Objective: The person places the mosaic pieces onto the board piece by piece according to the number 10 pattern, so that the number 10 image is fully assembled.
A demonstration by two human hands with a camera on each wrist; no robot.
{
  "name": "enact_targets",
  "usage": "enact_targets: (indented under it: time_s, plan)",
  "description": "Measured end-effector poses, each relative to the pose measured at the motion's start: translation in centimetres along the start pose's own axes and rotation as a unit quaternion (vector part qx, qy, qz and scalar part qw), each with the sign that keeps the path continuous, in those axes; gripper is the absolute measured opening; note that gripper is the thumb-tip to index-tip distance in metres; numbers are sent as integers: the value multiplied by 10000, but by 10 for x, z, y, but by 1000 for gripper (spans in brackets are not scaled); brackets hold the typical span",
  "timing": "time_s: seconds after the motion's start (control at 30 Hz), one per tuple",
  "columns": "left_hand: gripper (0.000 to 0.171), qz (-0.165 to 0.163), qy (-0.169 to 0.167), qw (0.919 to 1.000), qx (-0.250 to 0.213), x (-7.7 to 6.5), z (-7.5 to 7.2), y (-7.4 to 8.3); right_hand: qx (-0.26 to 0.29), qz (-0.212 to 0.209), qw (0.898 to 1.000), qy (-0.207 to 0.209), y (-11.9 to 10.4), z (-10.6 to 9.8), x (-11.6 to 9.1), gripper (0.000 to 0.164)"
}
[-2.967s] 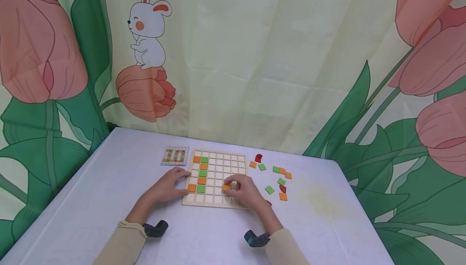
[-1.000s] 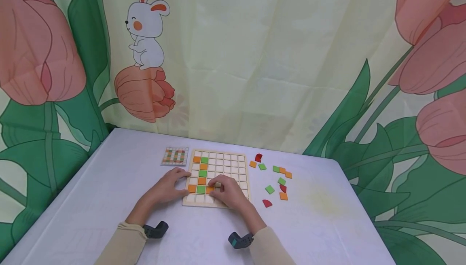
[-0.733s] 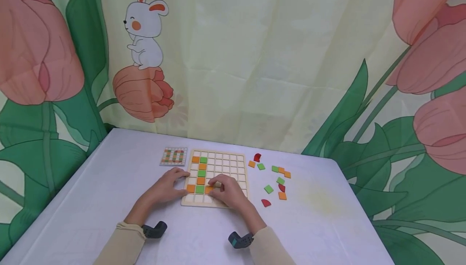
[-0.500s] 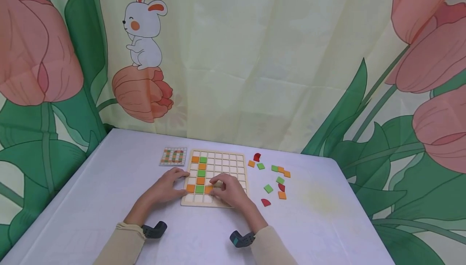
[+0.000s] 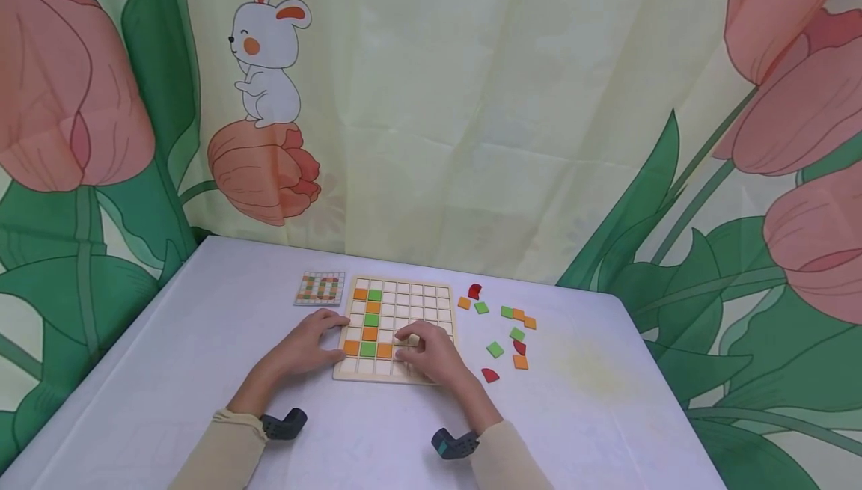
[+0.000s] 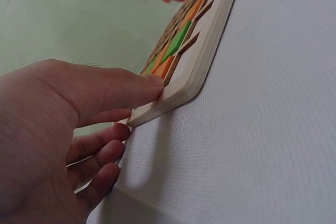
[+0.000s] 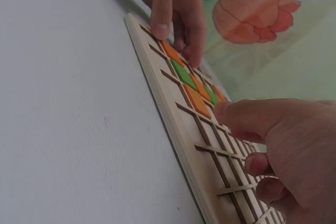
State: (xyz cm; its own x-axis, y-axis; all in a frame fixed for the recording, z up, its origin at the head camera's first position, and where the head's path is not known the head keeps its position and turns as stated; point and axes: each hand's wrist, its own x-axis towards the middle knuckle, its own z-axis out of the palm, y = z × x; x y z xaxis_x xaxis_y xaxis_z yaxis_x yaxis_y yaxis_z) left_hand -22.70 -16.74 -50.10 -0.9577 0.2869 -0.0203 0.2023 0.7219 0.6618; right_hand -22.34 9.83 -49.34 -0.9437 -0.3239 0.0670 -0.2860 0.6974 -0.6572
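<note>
A wooden grid board lies on the table, with orange and green square tiles set in its left cells. My left hand rests at the board's left edge; in the left wrist view its straight thumb presses on the board near the corner, beside an orange tile. Over the middle of the board, my right hand holds nothing, thumb and forefinger apart. Close to its thumb tip is an orange tile, lying in a cell right of a green tile.
A small pattern card with a coloured grid lies left of the board. Several loose tiles lie to the right, among them a red quarter-round, a green square and an orange square. A printed curtain hangs behind the table.
My right hand carried the orange tile left across the board and set it beside the green one. It has let go and drawn slightly right. The left hand stays at the board's edge.
</note>
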Motion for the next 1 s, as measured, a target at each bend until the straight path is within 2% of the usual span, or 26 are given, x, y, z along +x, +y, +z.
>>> enact_targets:
  time_s: [0.7,1.0]
  plan:
    - [60,-14,-2,10000,-8,-1,1,0,-27,96,9999,79,18,-24,-20,24]
    - [59,18,-10,10000,11,-1,-1,3,-32,311,9994,178,31,-36,-29,26]
